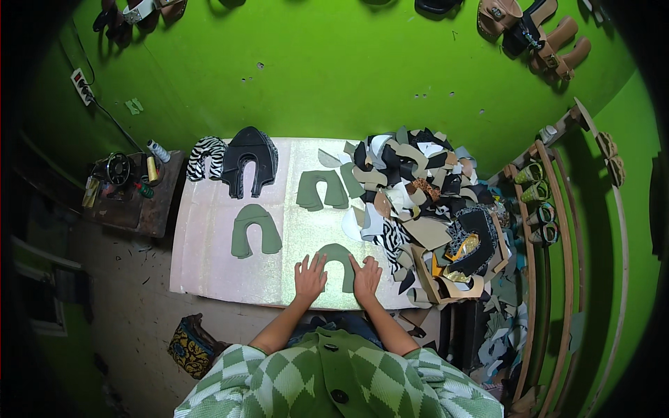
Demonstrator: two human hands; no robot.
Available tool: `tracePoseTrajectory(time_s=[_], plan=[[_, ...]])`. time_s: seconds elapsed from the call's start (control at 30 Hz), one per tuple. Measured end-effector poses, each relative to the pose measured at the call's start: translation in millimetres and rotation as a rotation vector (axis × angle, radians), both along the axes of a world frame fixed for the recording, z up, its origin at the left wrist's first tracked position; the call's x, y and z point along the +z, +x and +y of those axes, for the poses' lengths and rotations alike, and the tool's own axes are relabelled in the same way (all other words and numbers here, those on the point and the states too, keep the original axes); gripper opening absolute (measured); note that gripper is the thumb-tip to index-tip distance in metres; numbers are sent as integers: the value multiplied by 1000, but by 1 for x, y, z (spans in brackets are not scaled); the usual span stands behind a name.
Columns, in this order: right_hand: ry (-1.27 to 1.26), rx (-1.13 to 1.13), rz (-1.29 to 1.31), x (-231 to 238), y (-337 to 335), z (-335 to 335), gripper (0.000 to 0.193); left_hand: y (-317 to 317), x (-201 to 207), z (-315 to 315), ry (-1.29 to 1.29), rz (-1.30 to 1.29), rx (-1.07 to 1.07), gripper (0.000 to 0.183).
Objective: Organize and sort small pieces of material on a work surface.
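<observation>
Cardigan [331, 366] — left hand [310, 279], right hand [366, 279], both unclenched — at a flat olive-green arch [337, 250]

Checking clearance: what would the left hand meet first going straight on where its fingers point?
Past bare tabletop, the left hand would probably meet the upper green arch-shaped pieces; depth is unclear.

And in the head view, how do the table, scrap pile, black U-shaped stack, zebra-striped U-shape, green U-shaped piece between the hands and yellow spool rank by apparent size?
Table
Scrap pile
Black U-shaped stack
Zebra-striped U-shape and green U-shaped piece: too alike to rank
Yellow spool
</observation>
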State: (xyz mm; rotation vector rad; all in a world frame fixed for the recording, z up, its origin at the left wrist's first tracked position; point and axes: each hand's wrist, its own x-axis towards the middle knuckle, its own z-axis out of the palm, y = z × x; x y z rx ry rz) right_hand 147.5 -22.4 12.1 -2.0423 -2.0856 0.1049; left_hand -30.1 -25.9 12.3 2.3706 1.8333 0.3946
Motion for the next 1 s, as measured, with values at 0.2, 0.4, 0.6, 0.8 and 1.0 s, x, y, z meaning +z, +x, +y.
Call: tracePoseTrajectory(time_s=[0.2,0.4,0.6,0.8,1.0], plan=[[-91,-23,-13,5,-1,3,43,1,3,-2,9,2,5,52],[-161,-77,251,14,11,12,39,7,11,4,-84,-68,55,48],[-83,-6,327,27,19,10,52,-5,11,6,-75,-216,101,46],[-150,88,181,7,-12,9,48,10,5,8,-82,-139,84,46],[-127,45,100,8,7,8,53,0,4,7,-89,-127,107,43]])
